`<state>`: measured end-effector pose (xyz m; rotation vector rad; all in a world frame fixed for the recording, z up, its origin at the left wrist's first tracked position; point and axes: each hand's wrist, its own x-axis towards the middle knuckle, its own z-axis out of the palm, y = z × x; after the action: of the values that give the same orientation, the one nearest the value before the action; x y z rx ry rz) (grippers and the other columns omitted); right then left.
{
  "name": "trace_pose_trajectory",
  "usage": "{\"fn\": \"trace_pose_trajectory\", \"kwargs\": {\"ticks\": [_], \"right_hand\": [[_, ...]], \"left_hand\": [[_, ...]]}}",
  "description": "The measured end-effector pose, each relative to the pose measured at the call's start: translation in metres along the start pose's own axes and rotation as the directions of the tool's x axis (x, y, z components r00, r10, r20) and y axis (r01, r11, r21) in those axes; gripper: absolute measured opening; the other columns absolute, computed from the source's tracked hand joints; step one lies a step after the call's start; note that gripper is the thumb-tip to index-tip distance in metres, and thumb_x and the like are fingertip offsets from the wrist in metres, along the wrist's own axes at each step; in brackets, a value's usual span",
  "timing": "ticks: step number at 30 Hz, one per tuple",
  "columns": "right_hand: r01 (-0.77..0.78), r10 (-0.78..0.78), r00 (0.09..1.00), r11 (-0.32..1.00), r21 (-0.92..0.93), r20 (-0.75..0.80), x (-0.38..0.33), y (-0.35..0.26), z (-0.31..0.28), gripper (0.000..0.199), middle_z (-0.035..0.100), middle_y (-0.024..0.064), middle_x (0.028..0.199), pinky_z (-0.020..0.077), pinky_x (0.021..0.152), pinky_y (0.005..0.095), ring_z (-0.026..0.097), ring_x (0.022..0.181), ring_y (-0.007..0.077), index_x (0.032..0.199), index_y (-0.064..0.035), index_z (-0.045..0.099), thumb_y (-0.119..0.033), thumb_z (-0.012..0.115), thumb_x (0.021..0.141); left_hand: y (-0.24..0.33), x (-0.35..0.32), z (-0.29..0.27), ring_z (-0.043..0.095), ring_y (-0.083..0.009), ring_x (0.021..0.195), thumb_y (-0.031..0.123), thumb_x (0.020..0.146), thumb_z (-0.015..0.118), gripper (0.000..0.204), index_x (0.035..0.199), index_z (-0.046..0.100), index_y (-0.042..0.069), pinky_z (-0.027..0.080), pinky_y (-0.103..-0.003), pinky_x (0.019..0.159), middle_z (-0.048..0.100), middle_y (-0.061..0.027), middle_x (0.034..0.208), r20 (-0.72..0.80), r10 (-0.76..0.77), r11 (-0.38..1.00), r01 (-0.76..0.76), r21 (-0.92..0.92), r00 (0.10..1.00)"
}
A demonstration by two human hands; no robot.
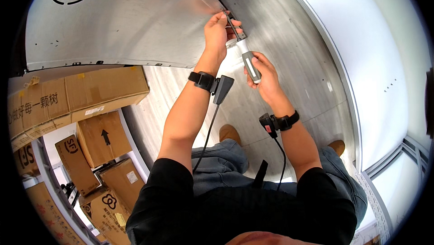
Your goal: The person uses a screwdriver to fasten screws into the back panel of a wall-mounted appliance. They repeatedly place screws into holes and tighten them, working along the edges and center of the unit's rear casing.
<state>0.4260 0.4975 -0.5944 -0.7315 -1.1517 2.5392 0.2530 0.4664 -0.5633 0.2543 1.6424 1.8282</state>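
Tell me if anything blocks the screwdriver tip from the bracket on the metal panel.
Nothing visible does. The grey-handled screwdriver in the right hand runs straight to the small metal bracket, which the left hand steadies from the side.

Floor (289,37): brushed grey sheet metal, runs under the person. Standing on it: two tan shoes, one (229,133) btwn the arms, other (337,146) further right, well apart. Big metal panel (122,19) w/ round vent holes rises at floor's far left. Cardboard boxes (81,95) stacked left on a white shelf frame (49,172), several tiers, beside the floor's edge.
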Motion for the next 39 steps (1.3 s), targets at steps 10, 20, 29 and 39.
{"fn": "trace_pose_trajectory", "kwargs": {"ticks": [10,20,29,39], "right_hand": [[-0.077,0.071,0.995,0.992,0.097,0.066,0.001,-0.003,0.0,0.033,0.057,0.0073,0.075,0.0339,0.042,0.0238,0.048,0.048,0.0118,0.119,-0.0023,0.046,-0.027,0.04,0.097],[-0.031,-0.003,0.992,0.965,-0.26,-0.128,0.001,0.003,0.007,0.031,0.052,0.0051,0.084,0.0379,0.044,0.0231,0.05,0.054,0.0094,0.122,-0.0051,0.046,-0.018,0.053,0.094],[0.114,-0.156,0.983,0.935,-0.336,-0.099,-0.002,-0.001,0.016,0.04,0.05,0.0067,0.086,0.0413,0.047,0.0254,0.051,0.056,0.0105,0.117,-0.0059,0.044,-0.016,0.065,0.084],[0.013,-0.042,0.994,0.964,-0.266,-0.103,0.013,0.014,0.0,0.041,0.054,0.007,0.092,0.0463,0.065,0.0299,0.058,0.076,0.0144,0.119,-0.0048,0.046,-0.018,0.063,0.084]], "left_hand": [[-0.003,0.0,0.0,0.061,-0.0144,0.066,0.02,0.099,0.037,0.022,0.107,0.055,0.009,0.044,-0.027,0.061,0.066,-0.0061,0.084,-0.052,-0.03,0.999,0.029,-0.028,0.998],[-0.003,-0.002,-0.002,0.061,-0.014,0.071,0.02,0.096,0.047,0.015,0.105,0.054,0.01,0.045,-0.026,0.063,0.065,-0.005,0.088,-0.074,-0.081,0.997,0.082,0.007,0.994],[-0.001,0.0,0.002,0.059,-0.014,0.068,0.018,0.082,0.071,0.032,0.105,0.052,0.006,0.046,-0.027,0.06,0.058,-0.0015,0.081,-0.137,-0.075,0.989,0.092,0.116,0.988],[0.0,0.002,0.001,0.063,-0.0179,0.063,0.007,0.082,0.068,0.035,0.11,0.049,-0.001,0.051,-0.028,0.054,0.063,-0.0098,0.081,-0.166,-0.058,0.988,0.081,0.134,0.984]]}}
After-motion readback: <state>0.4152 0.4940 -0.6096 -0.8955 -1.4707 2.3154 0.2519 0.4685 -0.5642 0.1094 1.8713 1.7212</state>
